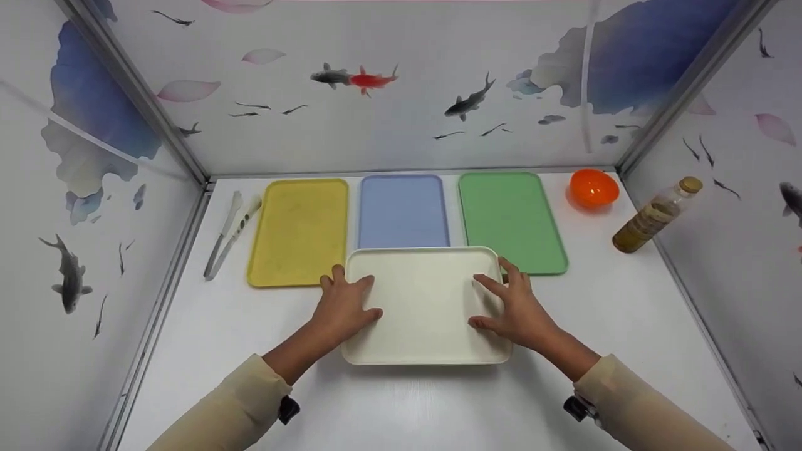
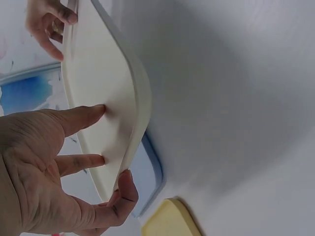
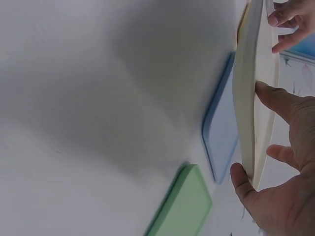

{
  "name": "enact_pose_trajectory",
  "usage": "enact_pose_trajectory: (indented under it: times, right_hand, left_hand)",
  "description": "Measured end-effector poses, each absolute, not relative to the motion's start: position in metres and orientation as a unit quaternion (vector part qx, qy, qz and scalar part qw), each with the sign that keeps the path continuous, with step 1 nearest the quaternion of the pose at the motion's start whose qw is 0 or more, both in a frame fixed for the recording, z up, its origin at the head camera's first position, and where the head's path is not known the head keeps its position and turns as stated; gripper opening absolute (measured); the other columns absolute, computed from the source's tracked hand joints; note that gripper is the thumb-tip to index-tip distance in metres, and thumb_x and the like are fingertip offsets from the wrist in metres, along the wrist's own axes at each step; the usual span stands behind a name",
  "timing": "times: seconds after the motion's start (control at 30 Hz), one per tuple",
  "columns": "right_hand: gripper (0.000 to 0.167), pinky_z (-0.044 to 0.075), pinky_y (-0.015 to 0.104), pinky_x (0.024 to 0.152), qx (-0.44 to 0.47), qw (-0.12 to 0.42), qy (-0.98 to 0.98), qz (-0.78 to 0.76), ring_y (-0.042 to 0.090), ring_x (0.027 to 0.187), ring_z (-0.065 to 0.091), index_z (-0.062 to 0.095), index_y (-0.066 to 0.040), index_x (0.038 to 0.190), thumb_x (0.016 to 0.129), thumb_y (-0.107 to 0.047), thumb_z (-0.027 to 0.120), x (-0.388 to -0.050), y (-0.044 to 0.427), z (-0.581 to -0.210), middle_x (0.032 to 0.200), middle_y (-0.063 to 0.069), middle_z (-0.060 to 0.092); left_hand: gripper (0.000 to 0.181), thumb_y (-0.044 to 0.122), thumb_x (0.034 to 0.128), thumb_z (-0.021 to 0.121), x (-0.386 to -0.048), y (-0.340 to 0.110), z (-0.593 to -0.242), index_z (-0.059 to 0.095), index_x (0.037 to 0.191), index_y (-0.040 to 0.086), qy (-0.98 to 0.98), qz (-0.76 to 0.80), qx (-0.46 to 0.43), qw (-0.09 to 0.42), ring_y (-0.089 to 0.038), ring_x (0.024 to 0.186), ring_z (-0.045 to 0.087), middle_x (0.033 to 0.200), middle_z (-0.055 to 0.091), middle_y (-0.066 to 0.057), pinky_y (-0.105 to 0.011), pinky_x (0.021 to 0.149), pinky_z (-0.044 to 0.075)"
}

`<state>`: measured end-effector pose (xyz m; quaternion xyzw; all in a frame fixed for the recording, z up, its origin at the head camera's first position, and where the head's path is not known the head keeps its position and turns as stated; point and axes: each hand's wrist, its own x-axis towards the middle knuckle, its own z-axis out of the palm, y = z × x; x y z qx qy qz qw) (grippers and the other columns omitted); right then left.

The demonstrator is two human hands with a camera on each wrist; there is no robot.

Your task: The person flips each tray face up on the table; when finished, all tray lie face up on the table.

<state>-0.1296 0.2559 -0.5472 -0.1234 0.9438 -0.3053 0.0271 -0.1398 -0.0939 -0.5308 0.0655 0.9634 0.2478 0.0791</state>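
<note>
A cream rectangular tray [image 1: 426, 307] is held off the table between both hands, its shadow falling on the white surface below. My left hand [image 1: 343, 305] grips its left edge, thumb and index finger on the inner face and other fingers around the rim; the left wrist view shows this hand [image 2: 54, 167] close up. On the opposite edge, my right hand [image 1: 517, 307] holds the tray the same way. In the right wrist view the tray [image 3: 251, 98] is seen nearly edge-on, clear of the table. It covers the near end of a blue tray [image 1: 403, 210].
A yellow tray [image 1: 299, 232] and a green tray [image 1: 512, 219] flank the blue one along the back. Tongs [image 1: 230, 235] lie at the left. An orange bowl [image 1: 593, 188] and a capped bottle of amber liquid [image 1: 655, 216] stand back right. Patterned walls [image 1: 401, 138] enclose the table.
</note>
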Motion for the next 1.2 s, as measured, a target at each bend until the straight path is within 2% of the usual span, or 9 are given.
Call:
enact_pose_trajectory:
  times: [0.2,0.67,0.77,0.87,1.0,1.17,1.2]
  right_hand:
    - [0.085,0.058,0.062,0.099,-0.12,0.059,0.947,-0.291,0.052,0.141,0.047,0.064,-0.011,0.156,0.082,-0.032,0.1,-0.125,0.252,-0.568,0.174,0.033,0.027]
    - [0.09,0.057,0.066,0.101,-0.125,0.075,0.953,-0.266,0.056,0.139,0.046,0.063,-0.007,0.155,0.078,-0.034,0.102,-0.121,0.243,-0.592,0.171,0.04,0.03]
    - [0.091,0.057,0.066,0.1,-0.128,0.074,0.954,-0.262,0.057,0.139,0.047,0.062,-0.005,0.154,0.077,-0.033,0.103,-0.12,0.243,-0.595,0.169,0.041,0.031]
    - [0.092,0.057,0.066,0.1,-0.131,0.071,0.954,-0.26,0.059,0.138,0.048,0.062,-0.004,0.154,0.076,-0.032,0.104,-0.12,0.243,-0.597,0.168,0.042,0.032]
    - [0.092,0.056,0.067,0.102,-0.134,0.07,0.955,-0.257,0.059,0.139,0.048,0.062,-0.003,0.154,0.076,-0.031,0.104,-0.12,0.243,-0.599,0.168,0.043,0.032]
    - [0.091,0.056,0.066,0.102,-0.143,0.071,0.957,-0.244,0.059,0.14,0.047,0.061,-0.003,0.154,0.078,-0.032,0.103,-0.12,0.244,-0.6,0.168,0.043,0.032]
    - [0.09,0.056,0.066,0.102,-0.145,0.071,0.957,-0.241,0.059,0.14,0.047,0.061,-0.003,0.154,0.079,-0.032,0.102,-0.12,0.244,-0.6,0.168,0.043,0.032]
  left_hand:
    - [0.064,0.026,0.0891,0.091,-0.133,-0.095,-0.553,0.07,0.147,0.007,0.96,0.251,0.066,0.106,-0.055,0.128,0.045,0.149,0.042,-0.039,-0.057,0.09,0.06]
    - [0.066,0.029,0.0881,0.091,-0.126,-0.099,-0.576,0.07,0.147,0.006,0.958,0.248,0.051,0.133,-0.054,0.127,0.047,0.145,0.043,-0.039,-0.058,0.091,0.058]
    - [0.067,0.031,0.0868,0.092,-0.129,-0.102,-0.592,0.071,0.145,0.007,0.96,0.247,0.059,0.12,-0.053,0.124,0.048,0.143,0.044,-0.037,-0.058,0.087,0.058]
    - [0.067,0.036,0.0855,0.092,-0.138,-0.107,-0.627,0.072,0.144,0.009,0.962,0.246,0.071,0.096,-0.052,0.12,0.049,0.141,0.045,-0.035,-0.055,0.083,0.057]
    - [0.07,0.043,0.0851,0.092,-0.147,-0.112,-0.658,0.072,0.146,0.014,0.962,0.247,0.076,0.089,-0.055,0.121,0.049,0.146,0.043,-0.037,-0.055,0.084,0.057]
    - [0.074,0.046,0.0846,0.093,-0.147,-0.113,-0.66,0.071,0.149,0.017,0.962,0.243,0.071,0.102,-0.055,0.123,0.048,0.15,0.04,-0.038,-0.056,0.087,0.058]
    - [0.073,0.044,0.0846,0.093,-0.144,-0.111,-0.651,0.071,0.149,0.015,0.961,0.246,0.068,0.108,-0.055,0.123,0.049,0.15,0.04,-0.038,-0.056,0.088,0.058]
